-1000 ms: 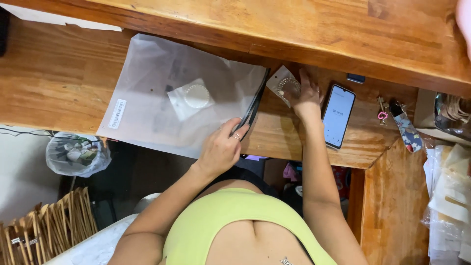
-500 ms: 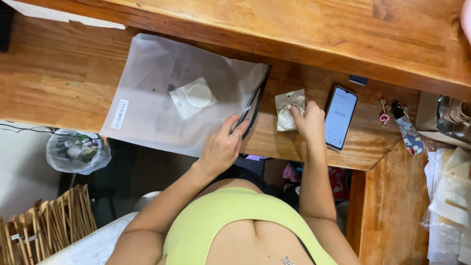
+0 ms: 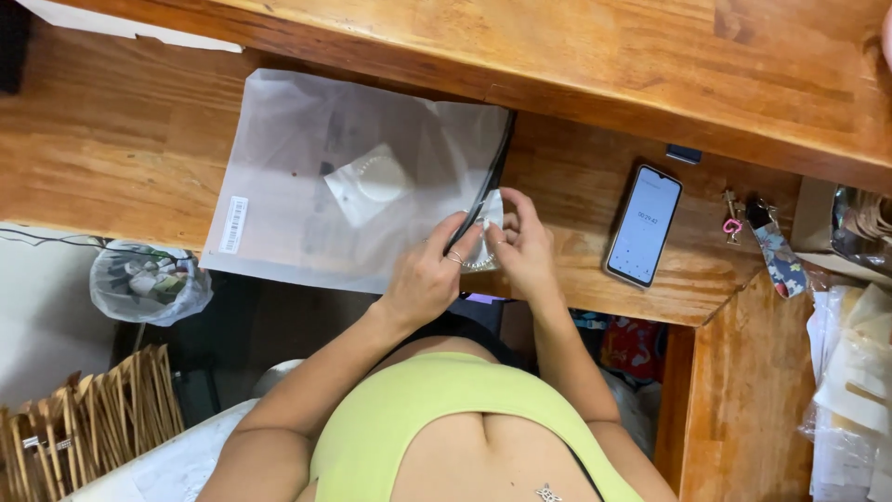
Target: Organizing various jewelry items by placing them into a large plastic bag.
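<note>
Pinching a small clear plastic packet [image 3: 487,223] between both hands at the open black-zippered edge of a large frosted translucent plastic bag [image 3: 307,186]. Left hand [image 3: 429,279] closed on the zipper edge and packet's near side. Right hand [image 3: 525,251] closed on the packet's far side. Inside the bag, left of the grip: a small white packet [image 3: 373,181]. Right of the grip: a black smartphone [image 3: 644,226] on the wooden desk [image 3: 102,158].

Right hand [image 3: 527,249] with small packet [image 3: 487,226], now seemingly at bag mouth [image 3: 494,177].
</note>
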